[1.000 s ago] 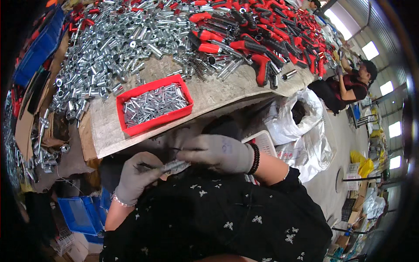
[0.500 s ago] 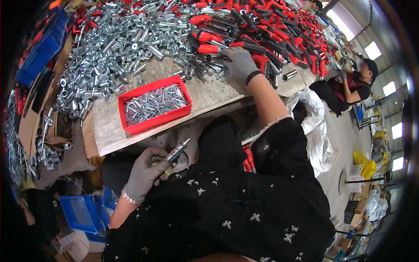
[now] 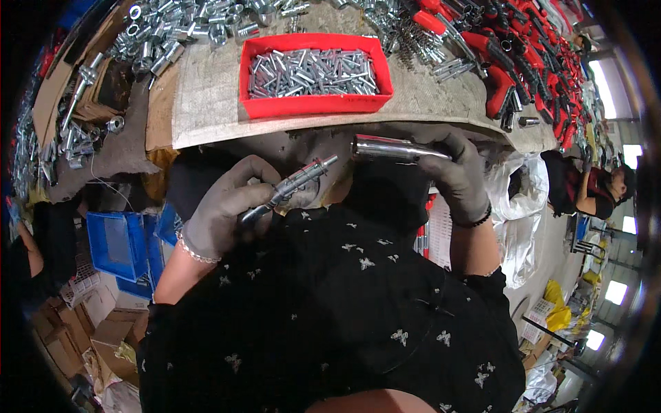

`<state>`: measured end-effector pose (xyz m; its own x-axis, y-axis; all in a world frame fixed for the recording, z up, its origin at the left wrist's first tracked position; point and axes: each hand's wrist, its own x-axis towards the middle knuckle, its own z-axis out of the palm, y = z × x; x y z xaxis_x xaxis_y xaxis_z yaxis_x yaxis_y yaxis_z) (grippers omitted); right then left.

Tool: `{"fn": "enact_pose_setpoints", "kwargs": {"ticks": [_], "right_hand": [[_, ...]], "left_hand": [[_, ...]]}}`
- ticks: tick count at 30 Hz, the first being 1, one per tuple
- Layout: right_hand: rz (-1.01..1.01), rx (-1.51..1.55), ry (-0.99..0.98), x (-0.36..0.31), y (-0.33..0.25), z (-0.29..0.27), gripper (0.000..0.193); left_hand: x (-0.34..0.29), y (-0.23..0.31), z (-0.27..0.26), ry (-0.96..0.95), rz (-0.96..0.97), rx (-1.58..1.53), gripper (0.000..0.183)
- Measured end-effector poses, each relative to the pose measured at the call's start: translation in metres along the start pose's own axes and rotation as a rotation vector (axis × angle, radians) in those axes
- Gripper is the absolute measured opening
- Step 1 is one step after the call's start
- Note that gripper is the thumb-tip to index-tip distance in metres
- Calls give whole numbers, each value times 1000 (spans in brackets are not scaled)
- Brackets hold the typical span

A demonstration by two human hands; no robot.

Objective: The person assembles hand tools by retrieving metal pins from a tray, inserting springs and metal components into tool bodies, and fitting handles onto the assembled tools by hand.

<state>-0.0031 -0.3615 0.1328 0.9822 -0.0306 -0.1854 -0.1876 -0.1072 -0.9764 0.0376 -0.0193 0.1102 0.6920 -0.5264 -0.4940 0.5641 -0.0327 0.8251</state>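
In front of my body, my left hand [image 3: 227, 206] is closed around a slim stepped metal shaft [image 3: 297, 183], whose thin tip points up and to the right. My right hand [image 3: 463, 177] grips a shiny metal tube [image 3: 392, 147] by its right end. The tube lies almost level, its other end facing left, a short gap away from the shaft's tip. Both hands wear grey gloves and are just below the table's near edge. Beyond them, a red bin [image 3: 317, 105] of small metal pins [image 3: 313, 72] stands on the table.
Loose metal sleeves [image 3: 165, 51] lie at the far left of the cloth-covered table [image 3: 441, 103]. Red-and-black handled tools [image 3: 509, 62] are heaped at the right. Blue crates [image 3: 117, 244] stand low on the left; a white sack [image 3: 513, 234] is at my right. Another person [image 3: 602, 189] is farther right.
My right hand has come back from the heap of red-and-black tools toward my body, now with a metal tube in it. My left hand still holds the shaft. The view has tipped downward.
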Motion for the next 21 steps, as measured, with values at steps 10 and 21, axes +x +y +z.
{"fn": "enact_pose_setpoints", "kwargs": {"ticks": [10,21], "right_hand": [[-21,-70,-278,22,7,13,29],[-223,-130,-554,30,26,82,19]], "left_hand": [[2,-27,-16,-258,223,158,14],[1,-33,-9,-337,96,-92,40]]}}
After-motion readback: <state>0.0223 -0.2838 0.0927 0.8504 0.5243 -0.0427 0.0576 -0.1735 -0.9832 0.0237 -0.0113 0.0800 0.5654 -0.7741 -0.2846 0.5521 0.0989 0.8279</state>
